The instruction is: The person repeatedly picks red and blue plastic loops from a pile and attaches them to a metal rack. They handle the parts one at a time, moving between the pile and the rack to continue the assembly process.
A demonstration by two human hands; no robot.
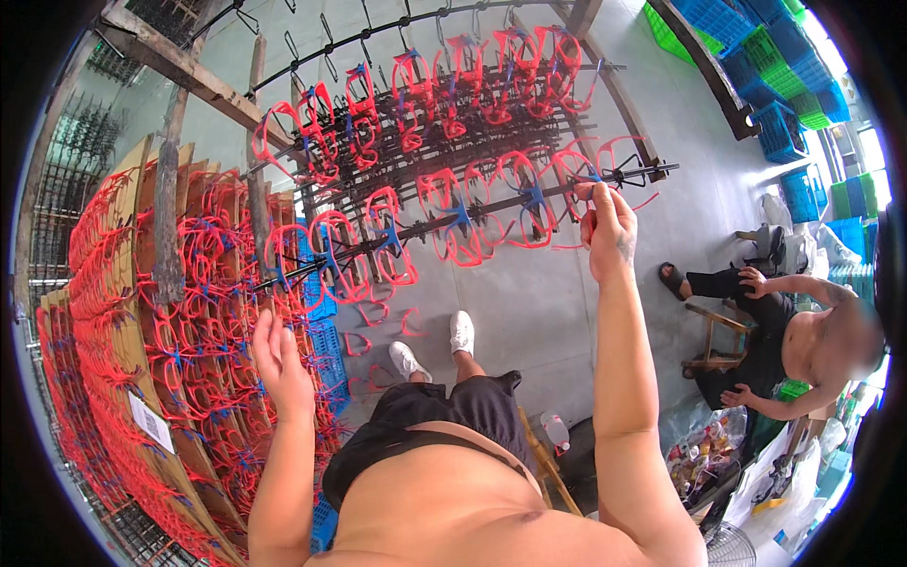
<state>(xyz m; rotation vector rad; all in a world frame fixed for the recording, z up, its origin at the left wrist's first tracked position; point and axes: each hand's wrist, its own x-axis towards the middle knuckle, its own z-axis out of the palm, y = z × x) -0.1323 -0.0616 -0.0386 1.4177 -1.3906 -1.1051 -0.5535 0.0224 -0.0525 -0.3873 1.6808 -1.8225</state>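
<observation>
A long black rod (416,230) runs across in front of me, tilted up to the right. Along it sit several red eyeglass frames (384,231) with blue pieces at their middles. My right hand (609,231) is raised near the rod's right end. Its thumb and fingers are pinched at the blue middle of the last red frame; the exact grip is partly hidden. Below the rod's left end is my left hand (283,364), its fingers stretched and holding nothing. Beyond, a second row of red frames (411,99) hangs on a rack with black rods (416,170).
At left stand brown boards (175,378) densely covered with red frames. Blue crates (326,364) are beside them, with loose red pieces (378,312) on the floor. Wooden posts (168,217) hold the rack. A seated person (803,350) is at right, near stacked blue and green crates (779,61).
</observation>
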